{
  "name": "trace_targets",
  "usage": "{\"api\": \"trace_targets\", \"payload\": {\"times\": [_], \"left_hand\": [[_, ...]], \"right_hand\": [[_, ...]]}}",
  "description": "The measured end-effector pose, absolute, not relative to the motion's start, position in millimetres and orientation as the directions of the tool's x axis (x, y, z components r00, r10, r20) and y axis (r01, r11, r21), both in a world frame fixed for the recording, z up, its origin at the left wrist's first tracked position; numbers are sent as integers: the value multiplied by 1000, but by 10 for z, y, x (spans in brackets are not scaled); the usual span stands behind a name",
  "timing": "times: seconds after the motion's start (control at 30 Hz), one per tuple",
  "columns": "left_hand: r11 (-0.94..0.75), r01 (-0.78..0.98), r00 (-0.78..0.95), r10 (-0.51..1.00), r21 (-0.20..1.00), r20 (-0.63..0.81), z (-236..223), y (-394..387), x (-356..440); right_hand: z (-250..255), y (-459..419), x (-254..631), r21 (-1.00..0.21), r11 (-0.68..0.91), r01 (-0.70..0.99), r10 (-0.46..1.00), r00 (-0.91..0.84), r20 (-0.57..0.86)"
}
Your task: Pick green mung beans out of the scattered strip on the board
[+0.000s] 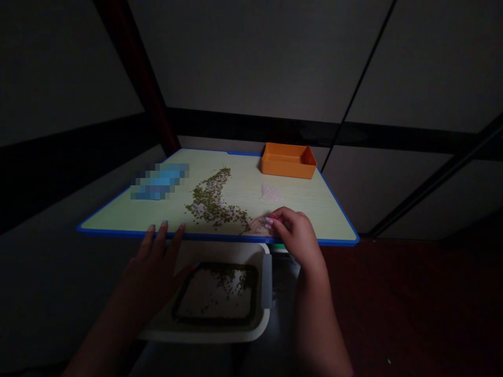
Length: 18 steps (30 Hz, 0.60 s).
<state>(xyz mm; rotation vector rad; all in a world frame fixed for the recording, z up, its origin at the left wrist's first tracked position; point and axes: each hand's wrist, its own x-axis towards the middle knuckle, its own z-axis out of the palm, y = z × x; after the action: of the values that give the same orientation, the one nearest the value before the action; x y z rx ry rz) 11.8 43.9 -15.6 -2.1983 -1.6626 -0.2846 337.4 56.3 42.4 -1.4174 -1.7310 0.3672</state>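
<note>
Small green beans (220,280) lie in a white plastic tub (204,335) below the table edge, where falling beans would land. Our left hand (151,277) is wide open, touching the edge, holding nothing. Our right hand (294,235) pinches narrow at a see-through plastic piece (257,226); we cannot tell if it holds it. More beans (210,201) lie across the blue-edged pale green table (251,183), and a square orange plastic box (288,161) sits far back.

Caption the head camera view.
Left hand and right hand at a blue-edged table by scattered green beans, orange tray beyond, white tub below.
</note>
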Motion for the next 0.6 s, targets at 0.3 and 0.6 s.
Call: {"api": "trace_targets", "payload": {"times": [0.3,0.6], "left_hand": [[-244,954,293,881,-175,371,-164,429,112],[-242,954,292,881,-176,372,-178,441,98]], "right_hand": [[420,564,3357,-648,307,697,905,-4,425],[417,563,3417,-625,240,743,909,53,412]]}}
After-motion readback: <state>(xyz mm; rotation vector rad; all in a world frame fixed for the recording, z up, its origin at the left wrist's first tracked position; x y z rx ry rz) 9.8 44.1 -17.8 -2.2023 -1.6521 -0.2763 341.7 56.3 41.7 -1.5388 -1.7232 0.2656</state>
